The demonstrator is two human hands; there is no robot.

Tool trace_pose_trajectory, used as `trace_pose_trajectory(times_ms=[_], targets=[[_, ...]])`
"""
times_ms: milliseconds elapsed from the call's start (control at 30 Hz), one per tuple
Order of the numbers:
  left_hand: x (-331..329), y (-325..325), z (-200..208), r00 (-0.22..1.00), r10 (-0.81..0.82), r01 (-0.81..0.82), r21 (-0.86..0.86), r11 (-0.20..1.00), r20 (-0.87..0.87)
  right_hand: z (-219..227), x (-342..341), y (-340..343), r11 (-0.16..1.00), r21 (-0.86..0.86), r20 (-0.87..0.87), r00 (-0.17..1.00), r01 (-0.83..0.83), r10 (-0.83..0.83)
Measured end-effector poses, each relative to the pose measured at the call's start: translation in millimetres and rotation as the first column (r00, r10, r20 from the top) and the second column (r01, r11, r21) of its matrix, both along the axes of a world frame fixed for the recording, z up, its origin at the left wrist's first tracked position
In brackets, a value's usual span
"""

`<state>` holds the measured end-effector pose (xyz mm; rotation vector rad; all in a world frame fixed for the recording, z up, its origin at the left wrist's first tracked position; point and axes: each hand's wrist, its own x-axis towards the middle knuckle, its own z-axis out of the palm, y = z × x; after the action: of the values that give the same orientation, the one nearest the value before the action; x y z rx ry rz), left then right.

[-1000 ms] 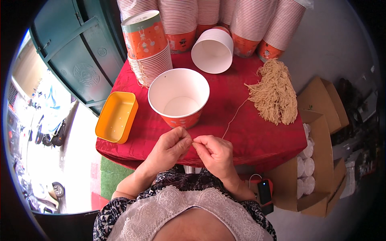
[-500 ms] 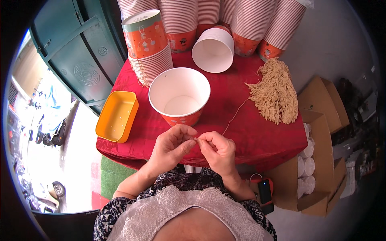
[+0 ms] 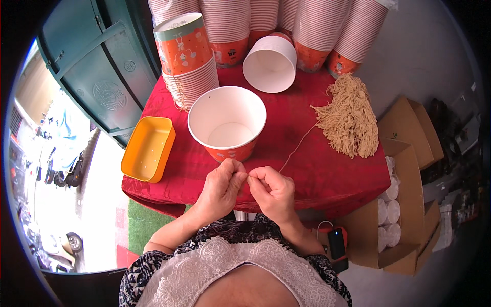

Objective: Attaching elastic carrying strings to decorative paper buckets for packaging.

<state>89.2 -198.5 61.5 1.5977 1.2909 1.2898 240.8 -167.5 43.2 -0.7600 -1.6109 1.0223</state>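
My left hand and my right hand meet fingertip to fingertip over the table's near edge, both pinching a thin beige string. From my right hand that string runs up to a loose heap of beige strings at the right of the table. The short piece between my fingertips is too fine to follow. Just beyond my hands stands a large white-lined orange paper bucket, upright, with a small hole near its far-left rim. Another paper bucket lies on its side behind it, mouth toward me.
A yellow plastic basket sits at the left of the red tablecloth. Stacked paper buckets stand behind it, with taller wrapped stacks along the back. Cardboard boxes holding white rolls are on the right; a green metal door is left.
My left fingers have closed from a looser curl into a tight pinch against my right fingertips. My right hand has shifted slightly left. The buckets and basket stay put.
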Motion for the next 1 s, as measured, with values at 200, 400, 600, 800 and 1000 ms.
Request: trace_pose_trajectory(times_ms=[200, 400, 600, 800, 1000], targets=[[-9.9, 0.4, 15.2, 0.993, 0.099, -0.088, 0.139, 0.986, -0.072, 0.9, -11.8, 15.6, 0.975, 0.092, -0.073, 0.978, 0.203, -0.197], [-29.0, 14.2, 46.5, 0.981, 0.166, -0.141, 0.227, 0.964, -0.096, -9.3, -23.8, 34.6, 0.933, 0.191, -0.113, 0.951, 0.306, -0.289], [-43.0, 47.0, 78.8, 0.935, 0.143, -0.056, 0.261, 0.964, -0.326, -11.4, -27.7, 41.2, 0.887, 0.279, -0.104, 0.93, 0.369, -0.354], [-59.9, 84.3, 81.1, 0.855, -0.112, 0.217, 0.154, 0.964, -0.506, -14.1, -31.6, 44.1, 0.879, 0.281, -0.094, 0.923, 0.384, -0.374], [-54.9, 98.0, 78.8, 0.794, -0.247, 0.331, 0.056, 0.942, -0.555, -11.7, -30.0, 43.8, 0.887, 0.24, -0.112, 0.919, 0.395, -0.378]])
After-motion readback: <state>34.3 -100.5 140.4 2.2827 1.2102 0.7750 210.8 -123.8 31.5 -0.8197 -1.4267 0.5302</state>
